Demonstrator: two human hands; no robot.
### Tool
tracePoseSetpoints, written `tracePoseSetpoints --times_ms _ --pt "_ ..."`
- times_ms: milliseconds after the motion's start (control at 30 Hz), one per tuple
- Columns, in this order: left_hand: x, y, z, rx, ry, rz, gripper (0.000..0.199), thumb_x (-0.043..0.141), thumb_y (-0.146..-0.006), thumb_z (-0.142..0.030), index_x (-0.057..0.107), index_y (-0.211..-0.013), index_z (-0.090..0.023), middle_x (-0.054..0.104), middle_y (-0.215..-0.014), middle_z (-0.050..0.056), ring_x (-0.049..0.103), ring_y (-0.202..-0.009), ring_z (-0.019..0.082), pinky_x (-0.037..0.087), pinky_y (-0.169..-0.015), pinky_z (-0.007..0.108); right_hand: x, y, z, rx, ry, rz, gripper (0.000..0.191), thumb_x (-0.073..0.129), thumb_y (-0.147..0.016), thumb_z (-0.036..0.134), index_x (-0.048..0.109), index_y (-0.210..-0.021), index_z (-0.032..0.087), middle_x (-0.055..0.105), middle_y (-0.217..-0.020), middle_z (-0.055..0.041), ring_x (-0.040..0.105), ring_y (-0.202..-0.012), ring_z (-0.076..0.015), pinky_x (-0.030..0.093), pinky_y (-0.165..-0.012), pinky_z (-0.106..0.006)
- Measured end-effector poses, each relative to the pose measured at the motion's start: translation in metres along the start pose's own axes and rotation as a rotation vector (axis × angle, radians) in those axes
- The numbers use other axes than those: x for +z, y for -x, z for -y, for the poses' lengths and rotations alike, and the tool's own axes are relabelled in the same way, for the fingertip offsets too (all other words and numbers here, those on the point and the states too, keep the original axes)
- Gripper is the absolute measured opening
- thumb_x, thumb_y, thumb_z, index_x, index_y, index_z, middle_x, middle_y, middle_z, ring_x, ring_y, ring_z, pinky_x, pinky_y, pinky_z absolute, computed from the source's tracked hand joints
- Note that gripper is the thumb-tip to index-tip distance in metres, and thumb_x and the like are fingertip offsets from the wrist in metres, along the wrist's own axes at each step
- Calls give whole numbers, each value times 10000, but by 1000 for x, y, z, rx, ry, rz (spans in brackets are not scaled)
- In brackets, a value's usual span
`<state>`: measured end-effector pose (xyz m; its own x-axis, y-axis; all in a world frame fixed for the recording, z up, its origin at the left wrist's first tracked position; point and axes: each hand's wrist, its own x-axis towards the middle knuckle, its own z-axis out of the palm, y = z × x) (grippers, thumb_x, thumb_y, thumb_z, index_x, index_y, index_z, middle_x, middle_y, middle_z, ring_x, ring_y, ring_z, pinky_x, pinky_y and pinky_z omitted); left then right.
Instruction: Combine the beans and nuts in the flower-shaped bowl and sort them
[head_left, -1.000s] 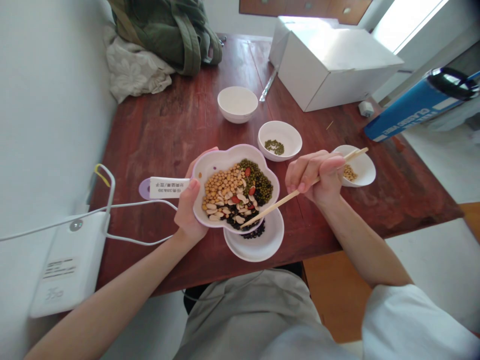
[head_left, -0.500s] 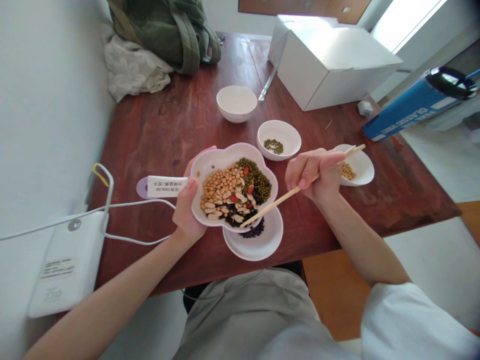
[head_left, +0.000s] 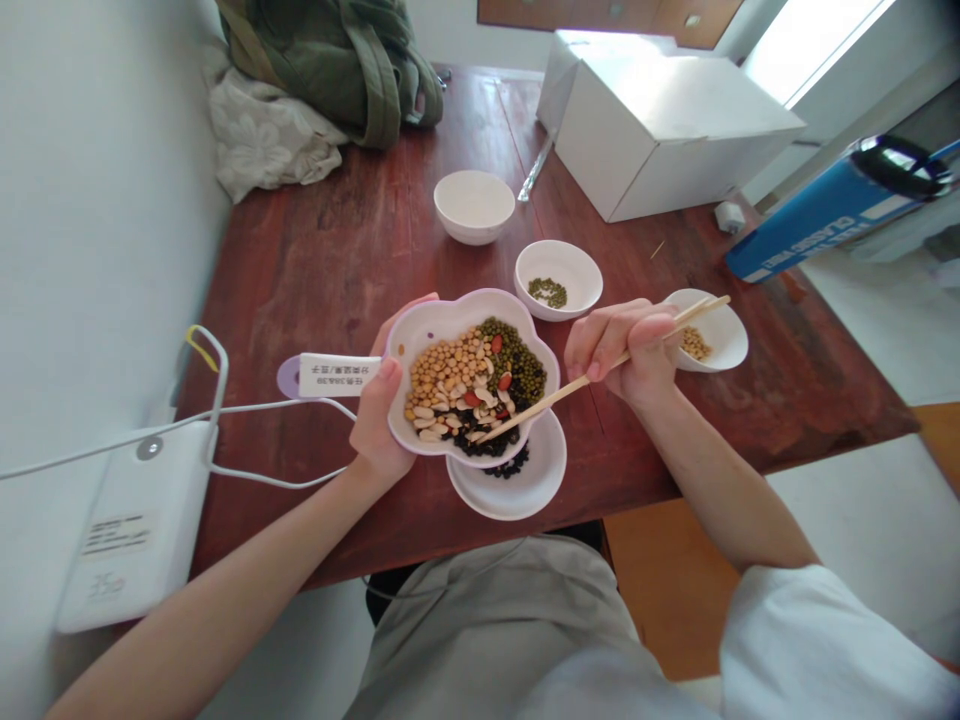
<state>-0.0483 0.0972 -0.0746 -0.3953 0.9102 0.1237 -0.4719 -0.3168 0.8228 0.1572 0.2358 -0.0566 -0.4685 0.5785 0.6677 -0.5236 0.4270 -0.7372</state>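
My left hand (head_left: 381,405) grips the left side of a flower-shaped tray (head_left: 431,315) with a labelled handle (head_left: 337,376). In it lie soybeans (head_left: 442,370), mung beans (head_left: 529,370), black beans (head_left: 487,440), pale peanuts (head_left: 429,425) and a few red nuts. My right hand (head_left: 630,350) is closed around chopsticks (head_left: 577,384), whose tips touch the black beans in the tray. Partly under the tray sits a white dish (head_left: 536,490) with black beans. Behind the tray stands a white bowl (head_left: 585,270) holding mung beans; right of my right hand, another bowl (head_left: 727,345) holds soybeans.
A white bowl (head_left: 474,205) stands farther back on the wooden table (head_left: 337,250). A white box (head_left: 660,130) and a blue bottle (head_left: 832,205) are at right. A green bag (head_left: 330,60) lies back left; a white power bank (head_left: 142,530) with a cable is at left.
The tray in my left hand has shifted slightly right and down. The chopstick tips have moved a little up and left among the black beans.
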Motion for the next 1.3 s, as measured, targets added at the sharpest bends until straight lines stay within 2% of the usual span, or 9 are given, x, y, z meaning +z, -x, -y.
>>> tracePoseSetpoints --times_ms 167,333,467,633,867,1200,1300 --pt "-2 2 2 -1 -14 1 381 749 -940 -567 791 -1216 -308 833 -1185 74 660 -1428 377 549 -1192 513 4 0 6 10 96 5 704 617 -1086 610 690 -506 217 640 -495 -64 664 -484 -191 547 -480 -299" --pt "-2 1 2 -26 -32 -5 420 754 -922 -583 802 -1210 -282 838 -1203 93 651 -1433 398 571 -1174 527 -2 -1 13 -9 94 29 650 612 -1100 571 753 -575 213 689 -544 -80 707 -544 -217 558 -509 -322" --pt "-2 2 2 7 -74 -21 431 724 -944 -576 799 -1240 -271 843 -1200 98 690 -1381 400 559 -1189 543 -6 1 16 -4 134 52 622 613 -1094 580 788 -619 218 710 -573 -87 714 -552 -227 553 -507 -335" --pt "-3 4 2 4 -70 -14 395 730 -938 -557 812 -1202 -275 848 -1143 103 703 -1366 411 572 -1175 542 -7 1 19 20 134 87 597 624 -1080 597 822 -670 212 712 -569 -84 693 -513 -224 538 -484 -341" --pt "-2 4 0 -3 -74 -2 415 764 -926 -566 804 -1220 -276 846 -1141 101 705 -1362 415 590 -1150 547 -6 1 18 79 96 69 628 592 -1105 578 774 -638 199 657 -525 -65 609 -444 -170 414 -384 -281" --pt "0 4 0 19 -48 0 407 762 -920 -555 808 -1209 -273 847 -1182 102 711 -1365 415 594 -1162 546 -1 0 4 103 -15 32 673 552 -1134 551 768 -614 182 654 -510 -63 564 -402 -145 454 -410 -272" --pt "0 3 0 24 -34 -2 426 767 -919 -557 806 -1221 -258 847 -1189 109 715 -1358 416 583 -1173 549 -3 0 0 114 -71 50 677 548 -1139 542 782 -629 163 663 -521 -68 567 -404 -134 415 -386 -249"
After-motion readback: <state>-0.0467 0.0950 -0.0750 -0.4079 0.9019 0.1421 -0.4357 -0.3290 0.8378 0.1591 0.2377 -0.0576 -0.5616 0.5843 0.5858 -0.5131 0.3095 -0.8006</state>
